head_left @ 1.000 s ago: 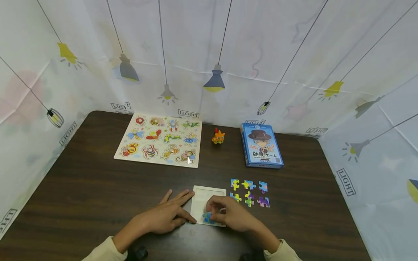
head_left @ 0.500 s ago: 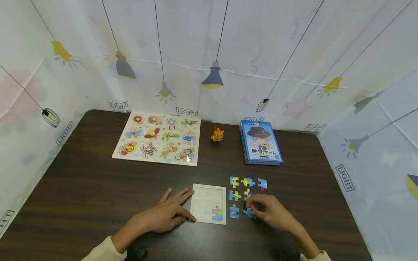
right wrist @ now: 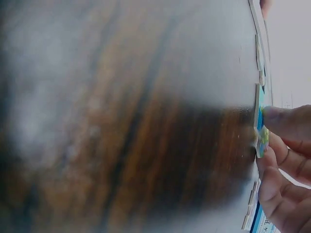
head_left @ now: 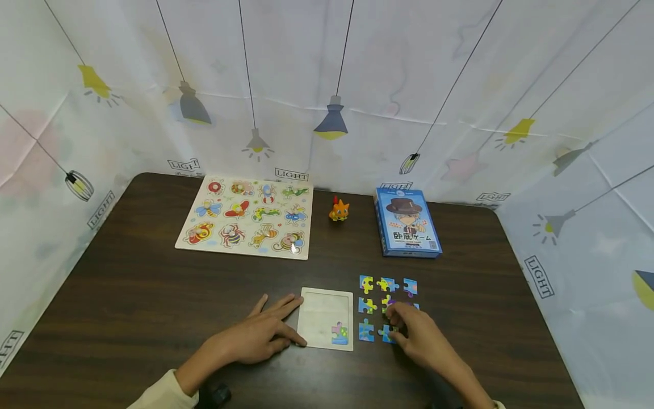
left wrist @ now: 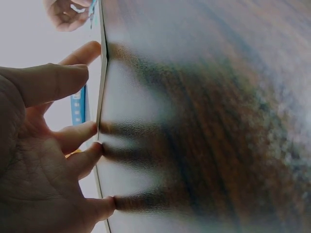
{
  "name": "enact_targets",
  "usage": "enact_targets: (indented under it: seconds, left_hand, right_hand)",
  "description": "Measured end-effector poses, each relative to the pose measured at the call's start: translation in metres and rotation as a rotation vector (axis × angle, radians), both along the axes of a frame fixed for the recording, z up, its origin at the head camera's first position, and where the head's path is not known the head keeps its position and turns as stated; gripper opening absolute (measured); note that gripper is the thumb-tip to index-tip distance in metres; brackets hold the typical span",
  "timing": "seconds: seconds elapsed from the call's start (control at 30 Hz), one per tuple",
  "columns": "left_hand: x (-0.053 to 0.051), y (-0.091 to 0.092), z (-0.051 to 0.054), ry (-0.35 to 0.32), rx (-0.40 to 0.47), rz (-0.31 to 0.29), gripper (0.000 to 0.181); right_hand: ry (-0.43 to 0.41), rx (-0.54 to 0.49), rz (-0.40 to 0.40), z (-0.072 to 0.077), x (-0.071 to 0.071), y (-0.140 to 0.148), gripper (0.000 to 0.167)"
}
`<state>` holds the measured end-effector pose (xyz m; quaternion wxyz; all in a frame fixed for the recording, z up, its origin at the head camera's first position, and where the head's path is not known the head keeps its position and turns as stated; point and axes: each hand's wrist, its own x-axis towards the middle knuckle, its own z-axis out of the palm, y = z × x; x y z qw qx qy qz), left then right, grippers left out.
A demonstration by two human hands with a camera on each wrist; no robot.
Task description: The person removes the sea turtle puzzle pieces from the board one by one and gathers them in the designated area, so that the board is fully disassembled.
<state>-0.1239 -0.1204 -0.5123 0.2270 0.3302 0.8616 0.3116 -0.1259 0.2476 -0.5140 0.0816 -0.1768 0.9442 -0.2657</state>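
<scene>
A small wooden puzzle tray (head_left: 319,345) lies before me, with a pink, green and blue puzzle piece (head_left: 339,334) in its lower right corner. My left hand (head_left: 260,336) rests flat with spread fingers, thumb and fingertips touching the tray's left edge. To the tray's right, my right hand (head_left: 421,335) has its thumb and fingers at a blue puzzle piece (head_left: 386,334) in the nearest row. The right wrist view shows thumb and fingertips pinching that puzzle piece (right wrist: 260,121), low at the tabletop. These fingers partly cover other pieces behind.
Several loose puzzle pieces (head_left: 365,305) lie in rows right of the tray. Farther back are a wooden insect puzzle board (head_left: 245,218), a small orange toy figure (head_left: 339,211) and a blue box (head_left: 409,224). A printed curtain (head_left: 286,74) borders the table's far edge.
My right hand has left a puzzle piece in the tray's lower right corner and moved right to the loose pieces. My left hand has stayed at the tray's edge.
</scene>
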Motion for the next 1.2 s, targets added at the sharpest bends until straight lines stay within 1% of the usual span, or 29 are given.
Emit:
enact_targets:
  seconds: [0.17,0.27,0.37,0.47,0.57,0.63,0.73,0.83,0.93,1.03,1.13,1.2]
  left_hand:
    - [0.000,-0.001,-0.002,0.003,0.004,0.000,0.030]
    - [0.000,-0.001,-0.003,0.003,0.005,0.001,0.030]
    - [0.000,-0.002,-0.003,0.002,0.005,0.004,0.030]
    - [0.000,-0.003,-0.002,0.000,0.005,0.006,0.030]
    - [0.000,-0.003,-0.002,0.000,0.002,0.004,0.030]
    - [0.000,-0.003,-0.002,0.000,0.002,0.004,0.030]
    - [0.000,-0.002,-0.003,0.002,0.004,-0.001,0.030]
    - [0.000,-0.001,-0.004,0.005,0.005,-0.008,0.030]
    - [0.000,0.000,-0.004,0.012,0.002,-0.013,0.029]
    - [0.000,0.000,-0.004,0.015,0.000,-0.010,0.029]
    - [-0.001,0.000,-0.003,0.017,-0.002,-0.005,0.029]
    - [-0.001,0.000,-0.003,0.016,-0.005,0.000,0.029]
  right_hand:
    - [0.014,0.038,-0.039,0.000,0.002,-0.005,0.038]
    - [0.004,0.061,-0.061,0.000,0.001,-0.007,0.040]
    - [0.000,0.083,-0.071,0.001,0.000,-0.009,0.039]
    - [0.019,0.063,-0.066,0.004,0.001,-0.016,0.036]
    - [0.064,0.038,-0.014,0.008,0.002,-0.028,0.038]
    - [0.103,0.043,0.069,0.011,0.002,-0.038,0.039]
    - [0.172,0.092,0.211,0.012,0.002,-0.053,0.037]
    - [0.227,0.147,0.307,0.011,0.000,-0.065,0.030]
    - [0.256,0.196,0.341,0.009,-0.001,-0.072,0.023]
    - [0.265,0.228,0.347,0.007,-0.001,-0.076,0.019]
    - [0.256,0.215,0.335,0.005,0.001,-0.079,0.018]
    - [0.247,0.178,0.315,0.004,0.002,-0.082,0.017]
